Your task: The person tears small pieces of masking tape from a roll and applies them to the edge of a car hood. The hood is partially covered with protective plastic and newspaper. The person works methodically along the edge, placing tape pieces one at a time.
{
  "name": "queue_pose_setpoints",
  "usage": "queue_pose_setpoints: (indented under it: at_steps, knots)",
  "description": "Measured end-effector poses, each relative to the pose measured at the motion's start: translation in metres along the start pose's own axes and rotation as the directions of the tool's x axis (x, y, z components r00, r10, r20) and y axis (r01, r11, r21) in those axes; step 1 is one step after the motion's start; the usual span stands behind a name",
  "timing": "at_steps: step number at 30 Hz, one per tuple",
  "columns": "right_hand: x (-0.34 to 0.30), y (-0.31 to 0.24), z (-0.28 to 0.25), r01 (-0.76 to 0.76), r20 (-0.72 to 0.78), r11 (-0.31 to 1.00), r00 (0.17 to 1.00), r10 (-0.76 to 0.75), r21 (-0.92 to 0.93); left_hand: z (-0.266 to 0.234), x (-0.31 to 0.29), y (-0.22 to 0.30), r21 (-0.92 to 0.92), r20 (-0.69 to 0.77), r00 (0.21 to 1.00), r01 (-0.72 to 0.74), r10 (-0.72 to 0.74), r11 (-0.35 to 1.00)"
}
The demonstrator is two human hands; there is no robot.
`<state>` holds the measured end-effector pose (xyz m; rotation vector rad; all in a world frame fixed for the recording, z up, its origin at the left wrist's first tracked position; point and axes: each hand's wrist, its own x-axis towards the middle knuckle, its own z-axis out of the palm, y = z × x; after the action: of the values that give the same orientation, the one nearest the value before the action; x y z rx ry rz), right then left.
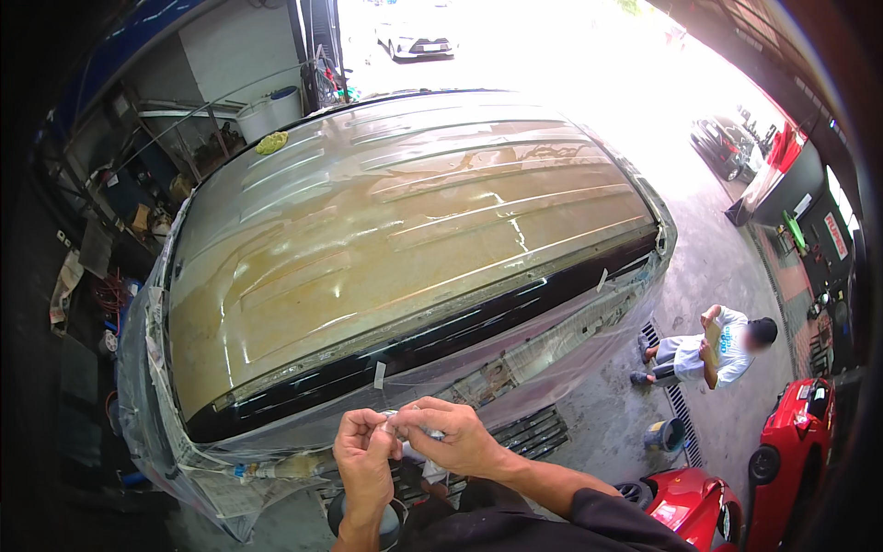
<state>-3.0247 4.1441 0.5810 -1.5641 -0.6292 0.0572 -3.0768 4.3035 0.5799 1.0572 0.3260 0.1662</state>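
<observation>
Clear film over a stripped car roof, both hands pinching a small piece of tape

Clear plastic sheeting (552, 340) hangs over the sides of the vehicle whose bare, brownish sanded roof (405, 221) fills the middle of the view, just beyond the fingers. Both hands meet below the roof's near edge. The left hand (363, 460) has its fingers (379, 425) closed in a pinch on a small whitish piece of tape (394, 419), and the right hand (451, 437) closes its fingers on the same piece from the other side, so the tape sits between the two sets of fingertips, touching both. What exactly the piece is beyond a pale strip is hard to tell, as the fingers cover most of it.

Just above the fingers, a short tab of masking tape (379, 373) holds the film to the dark glass band (414, 345) along the roof edge; another tab (601, 279) sits farther to the right of the fingers. Well to the right of the fingers, a person (708, 350) in a light shirt crouches on the concrete floor (717, 267) near a floor drain grate (679, 405). A small bucket (664, 432) stands beside the grate. Below and right of the fingers, red bodywork (685, 506) shows. Far beyond the fingers, a yellow cloth (271, 142) lies at the roof's far corner
</observation>
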Motion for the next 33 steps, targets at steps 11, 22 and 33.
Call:
queue_pose_setpoints:
  at_steps: [11, 22, 33]
  knots:
    - [0.008, -0.01, -0.017, 0.116, 0.049, 0.991, 0.992, -0.113, -0.061, -0.004, -0.015, 0.008, 0.112, 0.164, 0.978, -0.151, 0.131, 0.982]
    - [-0.002, -0.007, 0.001, 0.006, -0.064, 1.0, 0.998, -0.005, 0.014, -0.006, -0.021, -0.001, 0.18, 0.146, 0.953, -0.289, 0.265, 0.94]
    - [0.0, -0.011, 0.012, 0.041, -0.173, 0.994, 0.985, -0.022, 0.106, 0.006, -0.015, 0.014, 0.113, 0.109, 0.981, -0.172, 0.16, 0.979]
